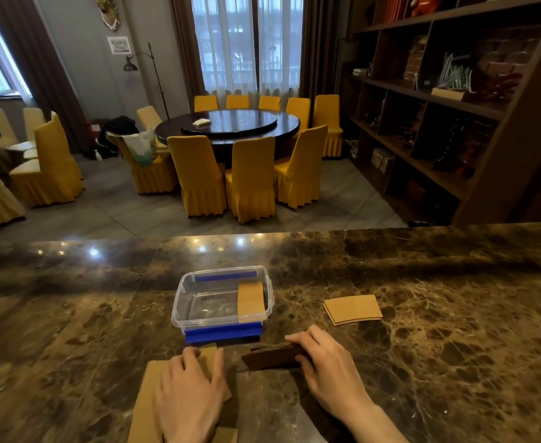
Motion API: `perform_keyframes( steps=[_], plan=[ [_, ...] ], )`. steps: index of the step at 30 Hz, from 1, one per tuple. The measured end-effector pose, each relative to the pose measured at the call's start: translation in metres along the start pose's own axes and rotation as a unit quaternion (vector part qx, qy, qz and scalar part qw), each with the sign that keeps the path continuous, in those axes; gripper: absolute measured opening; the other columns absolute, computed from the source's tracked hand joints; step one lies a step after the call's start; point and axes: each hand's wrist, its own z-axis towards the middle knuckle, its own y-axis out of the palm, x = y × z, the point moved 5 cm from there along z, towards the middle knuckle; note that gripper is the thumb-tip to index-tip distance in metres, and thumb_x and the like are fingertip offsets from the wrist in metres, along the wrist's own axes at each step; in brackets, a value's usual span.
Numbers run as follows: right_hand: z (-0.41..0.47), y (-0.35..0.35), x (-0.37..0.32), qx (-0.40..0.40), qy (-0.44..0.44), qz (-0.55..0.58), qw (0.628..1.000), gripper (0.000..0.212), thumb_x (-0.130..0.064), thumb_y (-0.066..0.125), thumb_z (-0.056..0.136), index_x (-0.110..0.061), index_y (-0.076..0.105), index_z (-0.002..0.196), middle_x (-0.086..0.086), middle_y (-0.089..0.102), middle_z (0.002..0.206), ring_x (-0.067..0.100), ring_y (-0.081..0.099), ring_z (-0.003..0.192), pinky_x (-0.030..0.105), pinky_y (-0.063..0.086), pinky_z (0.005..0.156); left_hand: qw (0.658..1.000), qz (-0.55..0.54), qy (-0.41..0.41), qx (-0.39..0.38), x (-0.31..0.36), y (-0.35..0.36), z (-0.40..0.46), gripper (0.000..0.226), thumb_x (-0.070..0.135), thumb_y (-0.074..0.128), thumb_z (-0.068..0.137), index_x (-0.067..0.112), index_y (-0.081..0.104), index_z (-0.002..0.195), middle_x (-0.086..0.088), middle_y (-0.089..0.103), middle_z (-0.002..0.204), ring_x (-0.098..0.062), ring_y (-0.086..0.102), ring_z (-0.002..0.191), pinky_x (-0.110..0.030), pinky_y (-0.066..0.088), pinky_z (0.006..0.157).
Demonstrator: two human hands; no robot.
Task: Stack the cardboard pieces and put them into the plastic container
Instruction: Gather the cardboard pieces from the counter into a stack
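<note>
Low centre, the right hand (323, 359) has its grip clamped on a shadowed stack of cardboard (274, 358) held on edge; its piece count is unclear. The left hand (192, 391) lies flat, fingers spread, on cardboard sheets (146, 407) cut off by the bottom edge. Above them, the plastic container (179, 310) holds one cardboard piece (250, 300) leaning inside its right wall. Two more pieces (352, 309) lie right on the worktop (454, 314)
</note>
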Motion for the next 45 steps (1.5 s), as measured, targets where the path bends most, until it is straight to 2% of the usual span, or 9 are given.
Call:
perform_keyframes(
  steps=[4, 10, 14, 18, 26, 30, 33, 37, 45],
  plan=[
    [0.0, 0.0, -0.001, -0.005, -0.004, -0.001, 1.0, 0.038, -0.015, 0.063, 0.095, -0.034, 0.057, 0.127, -0.014, 0.056, 0.111, 0.003, 0.054, 0.1, 0.021, 0.052, 0.085, 0.999, 0.046, 0.012, -0.027, 0.002, 0.004, -0.004, 0.064, 0.064, 0.062, 0.087, 0.038, 0.04, 0.141, -0.005, 0.053, 0.144, -0.027, 0.051, 0.133, -0.042, 0.046, 0.111],
    [-0.003, -0.001, 0.001, -0.013, -0.005, 0.01, 1.0, 0.034, -0.014, 0.062, 0.095, -0.034, 0.058, 0.122, -0.015, 0.055, 0.114, 0.002, 0.052, 0.104, 0.021, 0.052, 0.087, 0.985, -0.15, -0.021, -0.084, -0.002, -0.003, 0.002, 0.08, 0.012, 0.093, 0.065, 0.035, 0.047, 0.126, -0.004, 0.055, 0.125, -0.027, 0.056, 0.121, -0.046, 0.051, 0.103],
    [-0.004, -0.002, 0.0, -0.021, -0.011, 0.02, 1.0, 0.033, -0.011, 0.06, 0.093, -0.035, 0.058, 0.116, -0.016, 0.054, 0.112, 0.002, 0.051, 0.102, 0.023, 0.052, 0.086, 0.965, -0.245, 0.073, -0.06, 0.013, -0.018, 0.001, 0.057, -0.01, 0.083, 0.072, 0.036, 0.06, 0.095, 0.002, 0.065, 0.094, -0.012, 0.065, 0.084, -0.037, 0.061, 0.081],
    [-0.004, -0.004, 0.0, -0.028, -0.017, 0.025, 0.999, 0.035, -0.011, 0.059, 0.093, -0.036, 0.056, 0.117, -0.017, 0.054, 0.112, 0.002, 0.05, 0.102, 0.027, 0.052, 0.087, 0.931, -0.321, 0.152, -0.089, 0.046, -0.024, 0.003, 0.056, -0.013, 0.082, 0.073, 0.033, 0.063, 0.098, -0.001, 0.07, 0.093, -0.009, 0.071, 0.082, -0.027, 0.063, 0.069],
    [-0.006, -0.005, 0.001, -0.023, -0.009, 0.029, 0.999, 0.057, -0.006, 0.061, 0.091, -0.034, 0.051, 0.139, -0.011, 0.054, 0.12, 0.008, 0.053, 0.109, 0.027, 0.051, 0.093, 0.885, -0.367, 0.197, -0.209, 0.083, 0.006, -0.014, 0.043, -0.006, 0.08, 0.079, 0.029, 0.067, 0.101, -0.003, 0.072, 0.099, -0.017, 0.075, 0.09, -0.031, 0.064, 0.079],
    [-0.004, -0.006, 0.001, -0.027, -0.01, 0.017, 0.999, 0.033, -0.009, 0.06, 0.093, -0.033, 0.061, 0.116, -0.015, 0.054, 0.115, 0.002, 0.05, 0.106, 0.024, 0.051, 0.091, 0.925, -0.354, 0.128, -0.056, 0.057, -0.003, -0.004, 0.026, 0.014, 0.078, 0.087, 0.035, 0.065, 0.097, 0.009, 0.07, 0.101, -0.011, 0.071, 0.093, -0.029, 0.058, 0.079],
    [-0.002, -0.005, -0.003, -0.029, -0.02, 0.003, 0.999, 0.033, -0.013, 0.06, 0.095, -0.034, 0.059, 0.12, -0.015, 0.055, 0.117, 0.003, 0.05, 0.108, 0.022, 0.051, 0.091, 0.982, -0.151, -0.023, 0.114, 0.005, -0.024, 0.009, 0.031, 0.031, 0.076, 0.088, 0.029, 0.062, 0.115, -0.003, 0.066, 0.12, -0.027, 0.06, 0.117, -0.043, 0.053, 0.091],
    [0.003, 0.0, -0.015, -0.034, -0.038, -0.004, 0.999, 0.034, -0.016, 0.06, 0.096, -0.033, 0.059, 0.125, -0.013, 0.056, 0.118, 0.005, 0.05, 0.108, 0.022, 0.051, 0.09, 0.972, 0.04, -0.23, -0.003, -0.052, -0.027, 0.014, 0.076, 0.052, 0.075, 0.081, 0.023, 0.043, 0.144, -0.015, 0.044, 0.153, -0.036, 0.038, 0.142, -0.051, 0.037, 0.116],
    [0.007, 0.009, -0.021, -0.041, -0.023, 0.033, 0.998, 0.036, -0.015, 0.059, 0.095, -0.037, 0.058, 0.124, -0.016, 0.055, 0.114, 0.002, 0.05, 0.106, 0.02, 0.049, 0.092, 0.99, -0.083, -0.103, -0.052, -0.043, -0.031, 0.011, 0.059, 0.022, 0.088, 0.074, 0.036, 0.054, 0.12, -0.003, 0.063, 0.129, -0.026, 0.06, 0.121, -0.047, 0.053, 0.1]
  ],
)
